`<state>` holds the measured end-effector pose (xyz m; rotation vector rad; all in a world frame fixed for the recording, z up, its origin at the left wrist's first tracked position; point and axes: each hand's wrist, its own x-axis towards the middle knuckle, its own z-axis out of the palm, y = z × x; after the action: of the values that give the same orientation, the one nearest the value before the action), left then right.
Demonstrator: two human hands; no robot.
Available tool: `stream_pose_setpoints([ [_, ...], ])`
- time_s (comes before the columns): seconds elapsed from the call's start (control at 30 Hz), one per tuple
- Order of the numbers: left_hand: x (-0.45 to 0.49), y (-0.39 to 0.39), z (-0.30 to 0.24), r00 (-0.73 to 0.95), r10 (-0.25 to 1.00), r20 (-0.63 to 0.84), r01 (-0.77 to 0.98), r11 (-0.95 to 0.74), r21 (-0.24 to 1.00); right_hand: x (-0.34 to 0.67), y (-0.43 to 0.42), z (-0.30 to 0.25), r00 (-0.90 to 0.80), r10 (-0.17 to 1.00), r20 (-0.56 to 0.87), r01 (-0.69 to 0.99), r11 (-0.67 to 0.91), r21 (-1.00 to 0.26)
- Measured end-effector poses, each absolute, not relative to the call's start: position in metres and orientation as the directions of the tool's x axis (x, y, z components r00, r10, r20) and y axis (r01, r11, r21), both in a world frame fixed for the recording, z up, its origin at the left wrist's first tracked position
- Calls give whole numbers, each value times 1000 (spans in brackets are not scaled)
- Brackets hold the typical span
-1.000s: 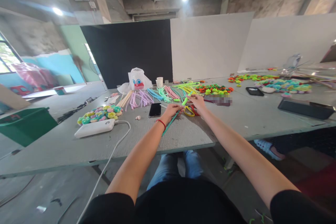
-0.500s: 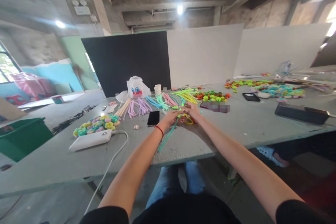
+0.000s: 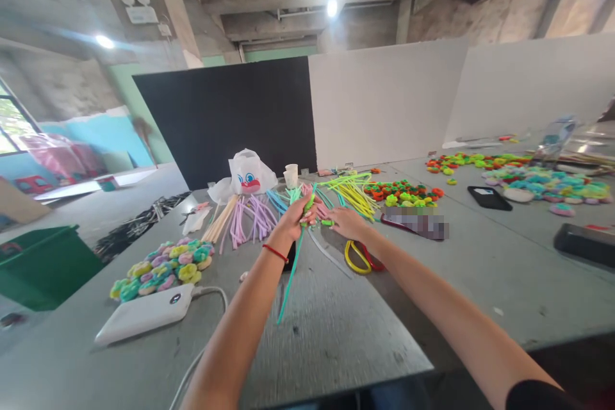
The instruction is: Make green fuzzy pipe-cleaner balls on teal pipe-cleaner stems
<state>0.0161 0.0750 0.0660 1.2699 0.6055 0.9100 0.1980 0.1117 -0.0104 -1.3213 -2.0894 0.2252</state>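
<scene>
Gripping is being done by the left hand [image 3: 294,224]: a green stem [image 3: 290,285] and a lime piece [image 3: 309,205] are being clasped together in its curled fingers, above the table [image 3: 336,333]. Stem is being held at a slant, long lower end being pointed toward the near edge, top being shown past the fingers. A red cord [image 3: 275,252] is being worn on that wrist.

By the right hand [image 3: 353,224], palm down, a spot just right of the left one is being covered. Its fingers are being extended toward a green bit [image 3: 327,223] on the table, tips right beside it. Whether the bit is being pinched or merely touched cannot be told.

Yellow and red loops [image 3: 358,258] are being partly overlapped by the right forearm. A pale strip [image 3: 330,255] is being seen between loops and left hand. Phone [image 3: 291,255] is being mostly hidden by the left wrist.

Beyond the hands, loose stems are being laid out by colour: peach stems [image 3: 223,221], purple stems [image 3: 250,221], yellow stems [image 3: 358,197]. Behind these, a bag [image 3: 250,173] and cups [image 3: 291,176] are being backed by a black board [image 3: 225,122]. At left, pastel flowers [image 3: 163,266] are being fronted by a power bank [image 3: 144,317], its cable [image 3: 223,295] being plugged in. Right of the yellow stems, a red-green pile [image 3: 403,193] is being seen.
</scene>
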Motion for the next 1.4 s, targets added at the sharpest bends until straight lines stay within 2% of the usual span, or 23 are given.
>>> stream_pose_setpoints([
  [0.17,23,84,61,536,838,105,-218,17,976,192,118,-13,-372,845,384,796,503,-335],
  [0.33,33,76,29,618,786,14,-188,130,974,215,101,-7,-347,837,423,775,510,-374],
  [0.4,41,68,12,602,798,-27,-176,166,970,224,91,-7,-332,839,431,731,518,-445],
  [0.5,56,55,-12,550,832,-77,-131,177,975,234,75,-15,-187,873,451,493,481,-725],
  [0.6,65,46,-26,533,844,-67,-79,128,989,241,61,-24,-25,895,446,333,428,-840],
  [0.67,68,43,-29,515,857,-24,-60,63,996,243,53,-26,63,927,370,196,352,-915],
  [0.77,68,43,-30,492,871,-1,-43,25,999,243,45,-22,95,944,317,52,314,-948],
  [0.9,67,43,-30,468,884,-3,-29,19,999,239,40,-20,83,941,328,49,324,-945],
  [1.03,67,44,-32,466,884,-29,-32,50,998,239,43,-27,131,960,246,-35,253,-967],
  [1.13,68,44,-32,470,882,-36,-55,70,996,240,44,-29,157,960,233,-39,242,-970],
  [1.3,69,44,-29,482,875,-45,-72,91,993,238,41,-27,17,979,201,15,201,-980],
  [1.4,68,45,-28,496,866,-60,-80,114,990,239,40,-27,5,980,197,27,197,-980],
])
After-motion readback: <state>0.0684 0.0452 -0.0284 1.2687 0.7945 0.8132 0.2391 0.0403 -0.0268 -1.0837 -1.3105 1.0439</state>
